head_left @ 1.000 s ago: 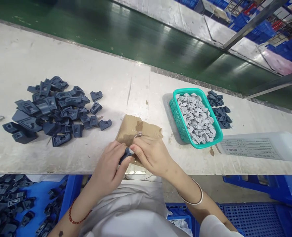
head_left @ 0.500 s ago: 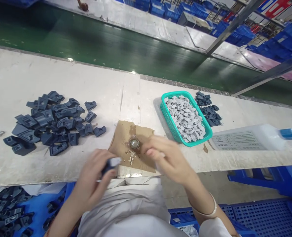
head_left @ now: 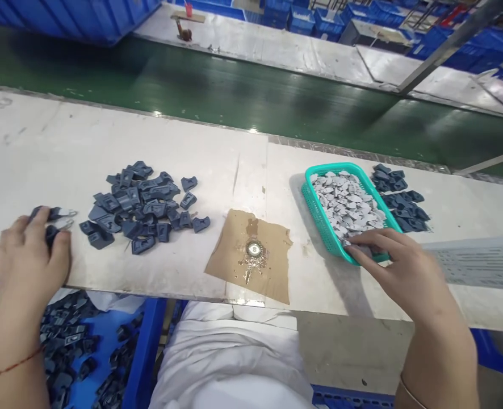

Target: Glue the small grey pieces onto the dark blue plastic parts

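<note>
At the left end of the table my left hand (head_left: pixel 32 255) is closed around a dark grey plastic part (head_left: pixel 52 234). Another such part with a pale tip (head_left: pixel 58 213) lies by its fingertips. My right hand (head_left: pixel 405 267) reaches over the near edge of a green basket (head_left: pixel 319 224), thumb and fingers pinched on a small light grey piece (head_left: pixel 347 243). Similar light grey pieces (head_left: pixel 349 199) fill the basket. Between the hands lies brown paper (head_left: pixel 272 278), wet with clear liquid around a small round metal cup (head_left: pixel 255 248).
A heap of dark grey parts (head_left: pixel 143 199) lies left of the paper. More dark parts (head_left: pixel 405 210) sit behind the basket. A white labelled bottle (head_left: pixel 481 264) lies at right, partly behind my hand. Below the table edge stands a blue bin (head_left: pixel 143 346); a green belt (head_left: pixel 217 85) runs beyond.
My left hand has moved from beside the paper to the far left with the dark part. My right hand has gone from the paper to the basket. The view has shifted left.
</note>
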The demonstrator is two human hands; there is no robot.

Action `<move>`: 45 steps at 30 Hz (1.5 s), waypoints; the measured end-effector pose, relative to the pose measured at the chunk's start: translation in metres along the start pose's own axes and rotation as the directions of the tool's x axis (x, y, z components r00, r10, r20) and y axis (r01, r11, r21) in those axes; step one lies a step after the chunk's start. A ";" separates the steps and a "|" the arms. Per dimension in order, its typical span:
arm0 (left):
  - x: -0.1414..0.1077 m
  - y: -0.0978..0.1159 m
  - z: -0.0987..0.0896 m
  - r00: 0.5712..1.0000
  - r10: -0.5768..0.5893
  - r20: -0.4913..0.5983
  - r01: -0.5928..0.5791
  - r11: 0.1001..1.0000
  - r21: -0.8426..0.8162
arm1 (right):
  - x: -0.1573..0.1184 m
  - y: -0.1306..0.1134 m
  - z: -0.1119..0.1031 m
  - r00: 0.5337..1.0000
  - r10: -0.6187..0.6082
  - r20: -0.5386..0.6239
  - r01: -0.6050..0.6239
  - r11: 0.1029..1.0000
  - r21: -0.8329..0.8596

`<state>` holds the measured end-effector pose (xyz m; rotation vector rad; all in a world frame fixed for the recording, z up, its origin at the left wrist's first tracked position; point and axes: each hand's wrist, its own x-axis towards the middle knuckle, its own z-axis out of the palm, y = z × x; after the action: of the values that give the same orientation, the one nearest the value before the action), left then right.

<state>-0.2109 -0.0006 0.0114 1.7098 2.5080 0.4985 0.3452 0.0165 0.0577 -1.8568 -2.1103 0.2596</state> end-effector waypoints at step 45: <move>-0.091 0.182 0.037 0.862 0.408 0.301 0.163 0.338 -0.927 | 0.023 -0.120 0.098 0.976 -0.218 -0.008 0.194 0.849 0.492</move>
<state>-0.0048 -0.0156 0.0195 1.2362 1.1684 1.0818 0.1963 0.0295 0.0096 -1.3284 -2.0083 0.7203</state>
